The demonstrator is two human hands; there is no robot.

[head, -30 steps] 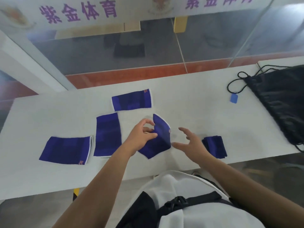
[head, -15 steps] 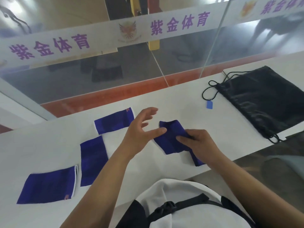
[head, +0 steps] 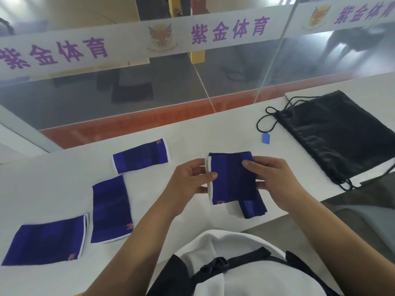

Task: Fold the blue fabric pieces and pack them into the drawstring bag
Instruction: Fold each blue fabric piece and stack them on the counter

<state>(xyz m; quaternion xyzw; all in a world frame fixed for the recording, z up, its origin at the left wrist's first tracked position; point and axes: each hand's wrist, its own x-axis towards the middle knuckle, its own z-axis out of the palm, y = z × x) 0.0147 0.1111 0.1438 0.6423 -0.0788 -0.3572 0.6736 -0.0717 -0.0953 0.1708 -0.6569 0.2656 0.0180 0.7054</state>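
I hold one blue fabric piece (head: 232,178) with white trim above the white table (head: 192,135). My left hand (head: 190,178) pinches its white left edge and my right hand (head: 271,178) grips its right side. A folded blue piece (head: 253,209) lies on the table just below it, partly hidden. Three flat blue pieces lie to the left: a far piece (head: 140,155), a middle piece (head: 111,210) and a near-left piece (head: 46,240). The black drawstring bag (head: 342,133) lies flat at the right, cords (head: 267,120) toward me.
A small blue tag (head: 265,138) hangs on the bag's cord loop. A glass partition with a white lettered band (head: 149,37) stands right behind the table. The table's near edge runs just below the folded piece, and a second tabletop (head: 363,82) adjoins at the right.
Both hands have lifted the blue piece off the table and now hold it spread by its two sides. The view has shifted left, bringing the bag further into view.
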